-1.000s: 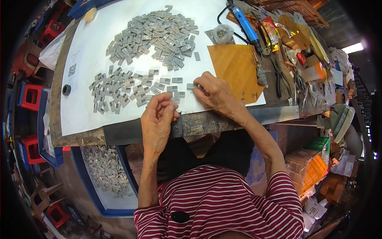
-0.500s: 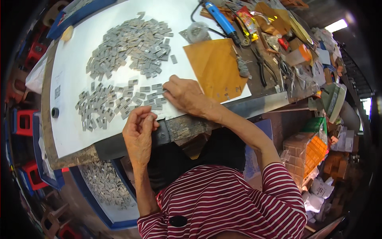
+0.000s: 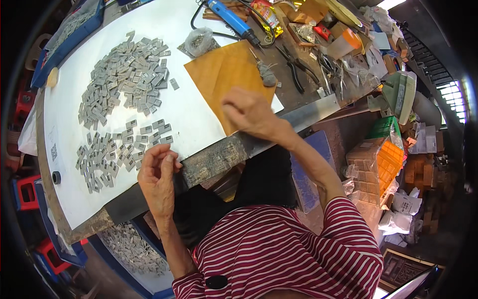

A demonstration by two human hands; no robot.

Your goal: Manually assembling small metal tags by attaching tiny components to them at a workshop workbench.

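My left hand (image 3: 158, 174) hovers at the table's front edge, just beside a spread of small grey rectangular metal pieces (image 3: 119, 152). Its fingers curl in toward the thumb, and whatever they may hold is hidden. Over the amber-brown sheet (image 3: 219, 70) is my right hand (image 3: 251, 113), fingers bent inward and slightly blurred; I cannot make out anything in it. Farther back on the white paper (image 3: 194, 112) lies a larger heap of the same grey pieces (image 3: 127, 74), overlapping one another. Many of the nearer pieces show a dark rectangle on top.
A blue electric screwdriver (image 3: 231, 20), a small plastic bag (image 3: 199, 44) and black-handled pliers (image 3: 295, 70) lie toward the back right. One blue tray (image 3: 67, 37) stands at the far left; another blue tray (image 3: 132, 266), below the table, holds many grey pieces. An orange crate (image 3: 391, 167) stands right.
My right hand has moved right, away from the near metal pieces to over the amber-brown sheet. The whole view has shifted, while my left hand keeps its curled pose by the table edge.
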